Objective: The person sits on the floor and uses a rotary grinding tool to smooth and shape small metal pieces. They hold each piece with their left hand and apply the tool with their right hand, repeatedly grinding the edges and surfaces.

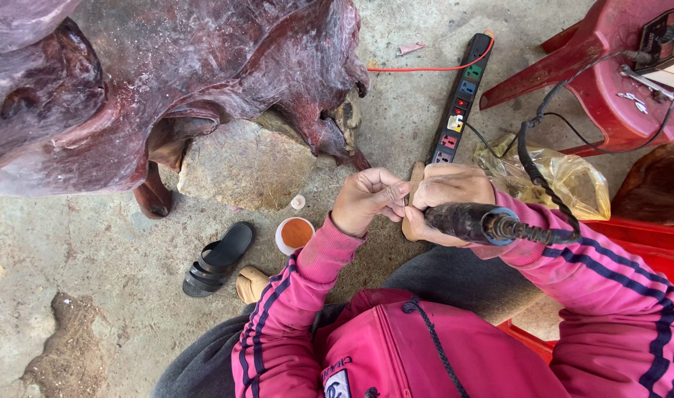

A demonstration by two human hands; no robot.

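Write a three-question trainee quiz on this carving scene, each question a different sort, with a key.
1. True or false: the right hand grips a black corded rotary tool.
2. Which thing lies on the floor beside the orange-filled cup? A) black sandal B) hammer C) paintbrush
3. Fill in: the left hand steadies a small piece of ____ against the tool.

Key: 1 true; 2 A; 3 wood.

Extra note: the black power strip lies on the concrete beyond the hands, near the large reddish carved root.
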